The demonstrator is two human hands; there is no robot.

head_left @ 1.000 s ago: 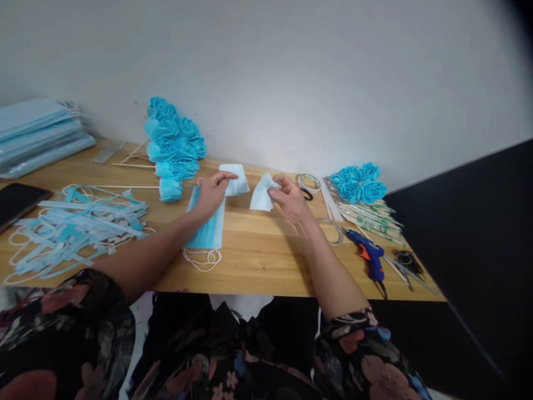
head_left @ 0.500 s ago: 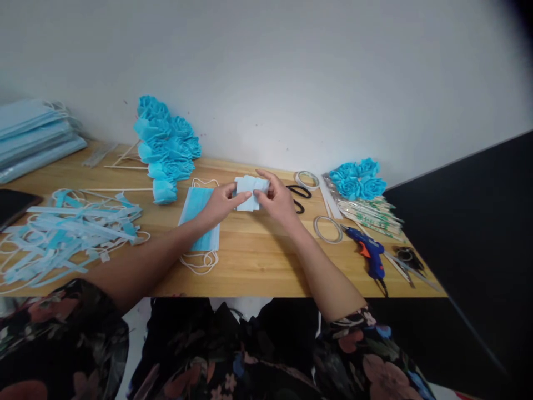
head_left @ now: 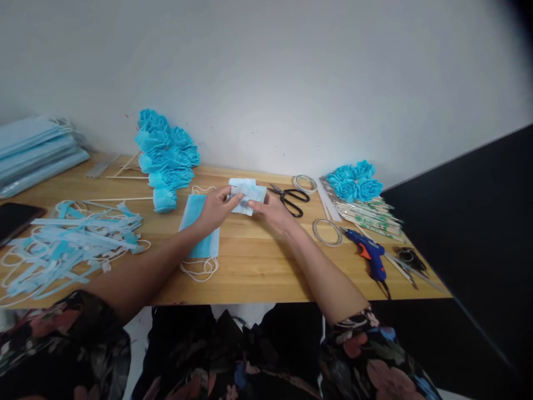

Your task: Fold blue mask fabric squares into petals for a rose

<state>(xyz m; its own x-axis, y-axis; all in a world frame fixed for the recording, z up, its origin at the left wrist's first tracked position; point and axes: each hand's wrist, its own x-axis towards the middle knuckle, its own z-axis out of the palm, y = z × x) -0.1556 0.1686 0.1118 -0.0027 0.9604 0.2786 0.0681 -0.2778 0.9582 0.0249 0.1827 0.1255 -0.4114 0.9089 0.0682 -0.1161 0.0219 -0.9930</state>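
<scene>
Light-blue square pieces cut from face-mask fabric [head_left: 246, 191] are held between my two hands above the middle of the table. My left hand [head_left: 217, 208] pinches them at the left with thumb and fingers. On the other side my right hand [head_left: 270, 210] grips their right edge, its thumb on top and its fingers hidden underneath. The squares overlap at an angle to one another. Beneath my left wrist lies a blue face mask [head_left: 197, 225] with white ear loops. Black-handled scissors [head_left: 289, 197] rest just beyond my right hand.
Blue fabric roses [head_left: 169, 150] on sticks stand at back left, near cut mask strips [head_left: 79, 239], a phone [head_left: 16, 219] and stacked masks [head_left: 37, 150]. Rightward are tape rolls [head_left: 327, 231], a blue glue gun [head_left: 368, 250], more roses [head_left: 353, 180] and packaged sticks [head_left: 370, 214].
The fabric squares have fanned apart and turned between my hands. My right hand has shifted down, uncovering more of the scissors. The camera view has tilted slightly.
</scene>
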